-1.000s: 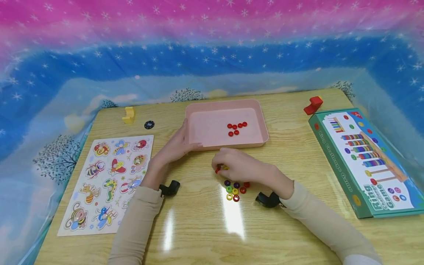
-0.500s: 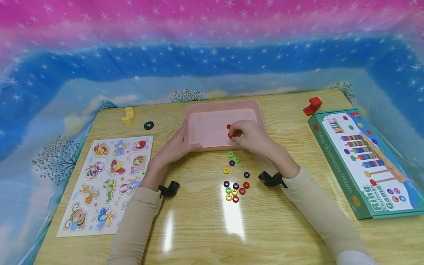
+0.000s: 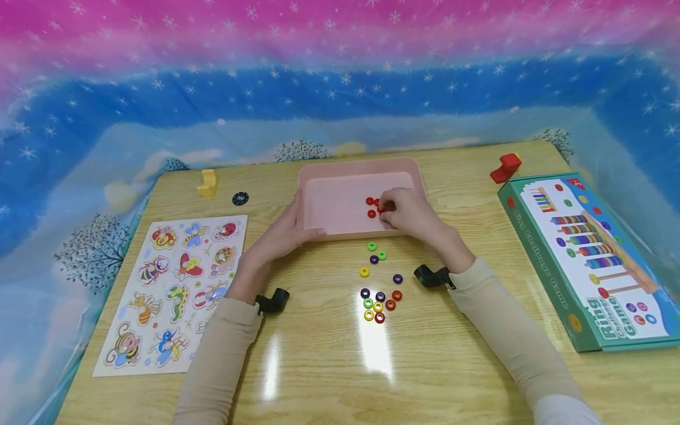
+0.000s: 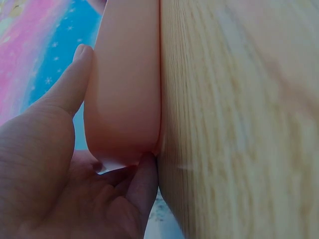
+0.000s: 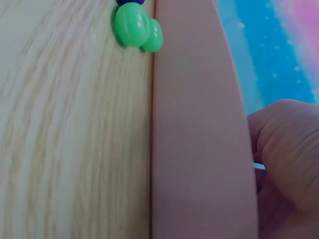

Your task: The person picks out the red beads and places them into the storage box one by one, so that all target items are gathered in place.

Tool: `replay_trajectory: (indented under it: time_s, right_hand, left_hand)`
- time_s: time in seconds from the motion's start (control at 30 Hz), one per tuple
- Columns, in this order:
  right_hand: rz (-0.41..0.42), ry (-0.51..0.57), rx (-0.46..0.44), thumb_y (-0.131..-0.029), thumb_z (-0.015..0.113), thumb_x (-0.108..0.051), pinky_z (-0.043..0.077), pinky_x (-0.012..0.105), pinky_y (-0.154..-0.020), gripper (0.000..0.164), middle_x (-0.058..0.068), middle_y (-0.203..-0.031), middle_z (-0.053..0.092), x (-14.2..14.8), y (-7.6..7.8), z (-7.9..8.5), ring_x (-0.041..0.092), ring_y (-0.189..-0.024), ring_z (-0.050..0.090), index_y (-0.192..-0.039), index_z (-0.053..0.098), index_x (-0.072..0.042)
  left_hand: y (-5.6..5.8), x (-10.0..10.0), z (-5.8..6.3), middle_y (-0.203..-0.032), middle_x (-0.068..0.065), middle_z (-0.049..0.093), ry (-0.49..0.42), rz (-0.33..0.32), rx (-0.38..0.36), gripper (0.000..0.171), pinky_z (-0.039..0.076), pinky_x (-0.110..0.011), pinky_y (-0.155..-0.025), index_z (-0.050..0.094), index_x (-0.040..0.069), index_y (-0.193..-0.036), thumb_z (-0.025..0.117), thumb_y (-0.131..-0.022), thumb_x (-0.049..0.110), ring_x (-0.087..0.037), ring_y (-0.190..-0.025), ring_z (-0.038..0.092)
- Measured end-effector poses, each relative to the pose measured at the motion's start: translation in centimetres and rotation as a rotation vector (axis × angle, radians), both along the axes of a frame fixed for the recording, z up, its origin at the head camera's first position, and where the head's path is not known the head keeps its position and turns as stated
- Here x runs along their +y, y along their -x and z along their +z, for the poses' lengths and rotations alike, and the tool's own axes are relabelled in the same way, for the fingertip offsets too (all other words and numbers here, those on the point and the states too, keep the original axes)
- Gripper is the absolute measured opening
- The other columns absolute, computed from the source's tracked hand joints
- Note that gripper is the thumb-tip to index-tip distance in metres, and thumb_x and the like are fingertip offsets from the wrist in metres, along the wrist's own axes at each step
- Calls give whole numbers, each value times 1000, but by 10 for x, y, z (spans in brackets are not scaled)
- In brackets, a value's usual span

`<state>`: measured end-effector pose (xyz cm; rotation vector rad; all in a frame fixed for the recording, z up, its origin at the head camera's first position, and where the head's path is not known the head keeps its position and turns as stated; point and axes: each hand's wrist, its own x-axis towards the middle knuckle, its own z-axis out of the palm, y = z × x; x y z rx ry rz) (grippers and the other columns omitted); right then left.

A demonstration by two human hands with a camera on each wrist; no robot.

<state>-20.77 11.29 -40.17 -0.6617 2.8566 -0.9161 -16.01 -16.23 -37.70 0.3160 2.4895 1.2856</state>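
My left hand [image 3: 287, 227] grips the left front corner of a shallow pink tray [image 3: 356, 235], its thumb along the front rim and fingers at the side. The tray's outer wall [image 4: 124, 74] lies between thumb and fingers in the left wrist view. Inside the tray, my right hand [image 3: 409, 212] pinches a red ring [image 3: 379, 209], mostly hidden by the fingertips. Red rings [image 3: 371, 213] lie beside those fingers; others may be hidden behind the hand. In the right wrist view the tray wall hides the fingertips of the right hand [image 5: 289, 149].
Several green, purple, yellow and red rings [image 3: 378, 306] lie on the table before the tray. An insect puzzle board [image 3: 175, 295] is at left, near a black chip [image 3: 241, 198] and yellow block [image 3: 208, 183]. A green game box [image 3: 589, 260] and red block [image 3: 506, 168] are at right.
My right hand moved from the loose rings on the table up into the tray, then slightly right along the red rings. My left hand stays on the tray.
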Motion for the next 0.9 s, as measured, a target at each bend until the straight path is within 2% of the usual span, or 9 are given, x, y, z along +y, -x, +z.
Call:
replay_trajectory:
  time_s: [0.13,0.23,0.37,0.53,0.6,0.67,0.8,0.9]
  right_hand:
    - [-27,-42,42,-83,63,-9,43,30,-67,7,3,-84,62,5,-6,10,19,-75,51,-88,67,-8]
    - [-1,-56,62,-83,63,-10,44,30,-69,11,2,-86,62,10,-16,21,17,-78,53,-92,69,-9]
    - [127,-30,28,-84,63,-10,46,30,-73,12,1,-90,65,18,-36,33,14,-81,55,-95,70,-12]
    - [365,-19,-87,-84,65,-8,48,26,-70,16,-2,-88,65,24,-65,40,9,-78,53,-96,71,-16]
    - [446,-34,-147,-83,66,-7,48,23,-69,18,-3,-85,64,25,-74,39,8,-76,52,-95,72,-17]
    - [493,-48,-203,-82,67,-6,47,21,-67,19,-4,-83,62,25,-82,36,7,-74,51,-94,72,-19]
    - [531,-77,-251,-79,70,-6,46,19,-66,21,-5,-84,61,25,-90,27,7,-74,50,-93,73,-21]
    - [545,-103,-247,-79,70,-6,45,19,-67,21,-7,-84,60,25,-94,20,7,-75,50,-92,72,-23]
  left_hand:
    - [1,0,-1,-157,-11,-4,-6,4,-4,106,10,-40,-118,-13,7,-147,68,-83,30,-20,-145,1]
    - [2,1,-1,-158,-10,-5,-16,1,-4,107,10,-41,-118,-14,7,-147,68,-83,30,-20,-145,0]
    - [1,1,0,-157,-11,-5,0,-6,-2,107,11,-43,-118,-14,7,-147,68,-83,32,-22,-145,1]
    - [3,1,-2,-157,-11,-4,5,-12,7,108,11,-43,-118,-15,7,-147,68,-83,33,-23,-145,2]
    - [4,-1,-7,-158,-9,-5,-6,-7,10,109,11,-43,-118,-15,8,-147,69,-82,33,-22,-145,2]
    - [7,-3,-14,-158,-6,-6,1,0,16,109,11,-42,-118,-16,12,-147,69,-82,36,-19,-145,1]
    - [13,-7,-30,-157,1,-6,27,6,38,111,12,-41,-118,-18,21,-147,68,-80,44,-16,-145,2]
    - [15,-9,-35,-157,4,-5,24,4,57,112,13,-41,-118,-18,23,-146,68,-79,47,-14,-145,3]
